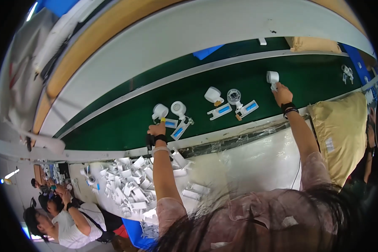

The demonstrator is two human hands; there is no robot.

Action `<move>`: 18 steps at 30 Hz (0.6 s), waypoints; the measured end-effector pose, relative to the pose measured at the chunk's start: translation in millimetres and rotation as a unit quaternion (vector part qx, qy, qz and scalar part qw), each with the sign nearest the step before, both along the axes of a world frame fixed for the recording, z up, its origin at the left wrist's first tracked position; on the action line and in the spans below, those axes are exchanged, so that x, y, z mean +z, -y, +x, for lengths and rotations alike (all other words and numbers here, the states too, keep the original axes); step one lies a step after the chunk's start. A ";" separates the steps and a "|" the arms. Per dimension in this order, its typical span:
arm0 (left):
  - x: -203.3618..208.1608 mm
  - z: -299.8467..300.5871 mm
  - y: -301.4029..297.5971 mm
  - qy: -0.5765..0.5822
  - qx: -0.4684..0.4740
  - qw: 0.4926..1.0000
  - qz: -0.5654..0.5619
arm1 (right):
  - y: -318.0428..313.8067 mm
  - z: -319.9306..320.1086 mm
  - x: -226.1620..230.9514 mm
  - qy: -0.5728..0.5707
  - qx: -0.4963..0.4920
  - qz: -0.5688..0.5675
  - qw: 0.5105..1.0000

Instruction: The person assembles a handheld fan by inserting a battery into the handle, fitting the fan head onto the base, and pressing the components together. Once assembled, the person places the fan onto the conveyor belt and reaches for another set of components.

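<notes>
My left hand [156, 130] is closed at the lower end of a white round-headed device [160, 111] on the green belt. Something yellow [163, 119] shows at its fingertips; the grip itself is partly hidden. Just right of it lies a second device with a grille-like round face [178, 108], with a blue-striped white part [179, 131] below. Out to the right, my right hand [284, 95] closes on the narrow end of another white device [272, 77], its round head pointing away. Between my hands are two more such devices, one with its face [234, 96] up.
A heap of white plastic parts [132, 182] covers the left of the pale worktable, above a blue bin [134, 231]. A tan sack [340, 132] sits at right. More devices [347, 73] lie farther along the belt [113, 126]. Co-workers [77, 218] sit at left.
</notes>
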State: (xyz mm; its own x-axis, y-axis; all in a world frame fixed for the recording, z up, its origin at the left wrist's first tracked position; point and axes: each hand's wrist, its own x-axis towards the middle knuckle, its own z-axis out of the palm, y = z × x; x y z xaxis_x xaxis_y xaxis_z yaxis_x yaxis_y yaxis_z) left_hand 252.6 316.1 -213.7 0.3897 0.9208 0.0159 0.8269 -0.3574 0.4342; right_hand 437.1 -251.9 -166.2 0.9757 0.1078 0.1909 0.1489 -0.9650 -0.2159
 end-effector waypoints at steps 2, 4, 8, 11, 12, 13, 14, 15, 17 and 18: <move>-8.6 5.9 -11.0 -0.024 0.023 0.999 0.006 | -7.8 -0.9 -6.7 -0.025 -0.014 -0.039 0.999; -10.7 13.2 -14.0 0.066 0.001 0.997 -0.049 | -8.0 -10.9 -13.5 0.063 -0.014 -0.019 0.998; 5.2 23.1 11.9 0.064 -0.068 0.996 0.000 | -3.4 -63.7 9.0 0.140 0.027 0.080 0.986; 0.8 -13.9 -22.8 0.185 -0.002 0.983 0.021 | -33.9 -118.7 40.1 0.154 0.105 0.123 0.975; 7.0 -17.3 -25.3 0.280 0.033 0.959 -0.016 | -37.4 -136.8 50.6 0.167 0.130 0.114 0.971; 14.3 -24.8 -28.5 0.355 0.036 0.929 -0.097 | -37.9 -152.6 45.9 0.170 0.134 0.120 0.969; 29.5 -23.4 -19.0 0.358 0.029 0.928 -0.096 | -32.7 -168.5 36.6 0.123 0.138 0.171 0.968; 47.1 -24.6 -8.5 0.414 -0.017 0.897 -0.154 | -29.7 -183.8 32.2 0.076 0.142 0.223 0.961; 85.7 -37.7 11.9 0.460 -0.100 0.859 -0.201 | -37.6 -215.5 49.4 0.006 0.183 0.274 0.944; 106.9 -47.7 25.1 0.460 -0.103 0.860 -0.196 | -41.8 -229.8 56.7 -0.031 0.199 0.292 0.935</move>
State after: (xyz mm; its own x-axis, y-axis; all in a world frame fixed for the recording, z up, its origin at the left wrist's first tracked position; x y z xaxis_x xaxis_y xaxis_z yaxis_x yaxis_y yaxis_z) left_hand 204.9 291.0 -106.8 0.5329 0.8391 0.1087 0.0053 -0.1318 0.9913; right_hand 207.3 -210.2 -109.6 0.8916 0.3604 0.2742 0.4407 -0.5510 -0.7087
